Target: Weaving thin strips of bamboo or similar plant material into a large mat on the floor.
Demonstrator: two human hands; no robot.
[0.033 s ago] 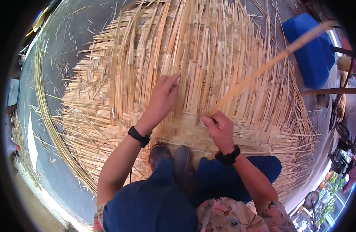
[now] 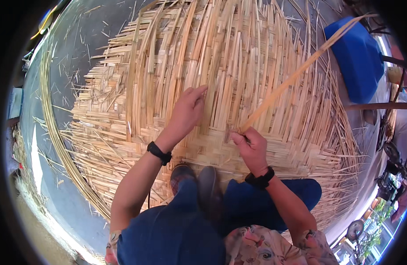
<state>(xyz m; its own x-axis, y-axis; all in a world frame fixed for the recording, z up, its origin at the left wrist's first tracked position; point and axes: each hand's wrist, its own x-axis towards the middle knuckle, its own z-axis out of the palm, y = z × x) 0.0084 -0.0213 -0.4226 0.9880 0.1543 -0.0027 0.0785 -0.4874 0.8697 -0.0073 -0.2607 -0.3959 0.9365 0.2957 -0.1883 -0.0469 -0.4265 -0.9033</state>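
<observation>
In front of my feet spreads a woven mat of pale bamboo strips (image 2: 274, 141), closely plaited near me, with long loose strips running away from me. My right hand (image 2: 252, 148) is closed on the near end of a long bamboo strip (image 2: 283, 87). That strip slants up to the far right, above the mat, its far end over a blue container. My left hand (image 2: 189, 107) lies low over the middle of the mat, index finger stretched out and touching the upright strips (image 2: 207, 106). Its other fingers are partly bent, and its thumb is hidden.
A blue plastic container (image 2: 356, 62) stands at the far right beside a dark bar (image 2: 380, 106). Along the left curves a bundle of long thin strips (image 2: 51, 110) on the grey floor (image 2: 84, 44), among scattered splinters. My shoes (image 2: 208, 183) rest at the mat's near part.
The far part of the long strip in my right hand has swung a little away and to the left. Both hands stay nearly in place.
</observation>
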